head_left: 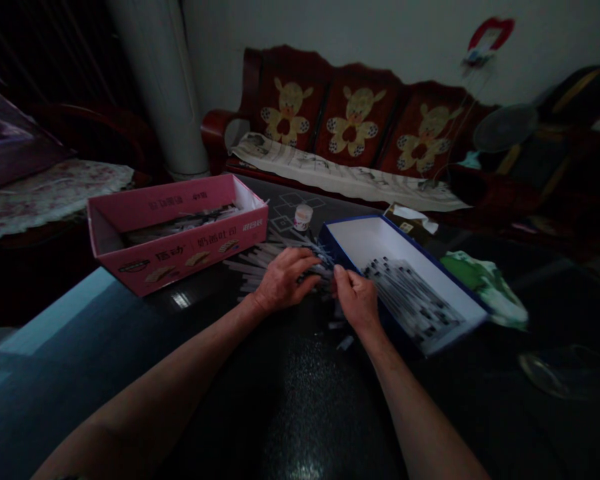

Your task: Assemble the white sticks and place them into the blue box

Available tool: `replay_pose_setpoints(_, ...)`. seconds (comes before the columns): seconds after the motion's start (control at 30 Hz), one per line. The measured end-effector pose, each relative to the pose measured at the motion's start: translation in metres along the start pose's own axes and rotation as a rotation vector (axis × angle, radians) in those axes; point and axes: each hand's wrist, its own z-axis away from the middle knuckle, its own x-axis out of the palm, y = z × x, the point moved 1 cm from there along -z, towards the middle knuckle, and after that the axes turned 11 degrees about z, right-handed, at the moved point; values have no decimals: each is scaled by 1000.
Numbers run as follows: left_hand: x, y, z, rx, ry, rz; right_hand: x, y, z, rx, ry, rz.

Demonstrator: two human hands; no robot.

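Note:
A loose pile of thin, greyish, tube-like strips (pixel 253 263) lies on the dark table between two boxes. My left hand (pixel 286 277) rests over the pile's right side, thumb and fingers apart, with strips near the fingertips. Close beside it, my right hand (pixel 356 297) is closed, thumb pressed against curled fingers; what it pinches is too dim to make out. To its right, a blue box (pixel 405 230) with a white inside holds several slim clear pieces (pixel 410 293) with dark ends. A few short bits lie below my hands.
At the left stands an open pink box (pixel 205 247) with more thin strips inside. A small white cup (pixel 303 217) stands behind the pile. Right of the blue box are a tissue box (pixel 410 220) and a green-white packet (pixel 485 283). A wooden sofa (pixel 325 113) stands behind.

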Motion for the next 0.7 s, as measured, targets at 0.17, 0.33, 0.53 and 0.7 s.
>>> replay_pose_setpoints(0.17, -3, -4, 0, -284, 198, 145, 5, 5, -4, 328, -14, -369)
replay_pose_setpoints(0.33, 3, -16, 0, -694, 208, 698, 11, -9, 6, 204, -324, -436)
replay_pose_setpoints(0.53, 1, -24, -4, -916, 227, 1248, -1, -9, 5, -105, -479, -88)
replay_pose_setpoints(0.7, -1, -19, -8, -986, 203, 1274, -21, 3, -2, -263, -517, 348)
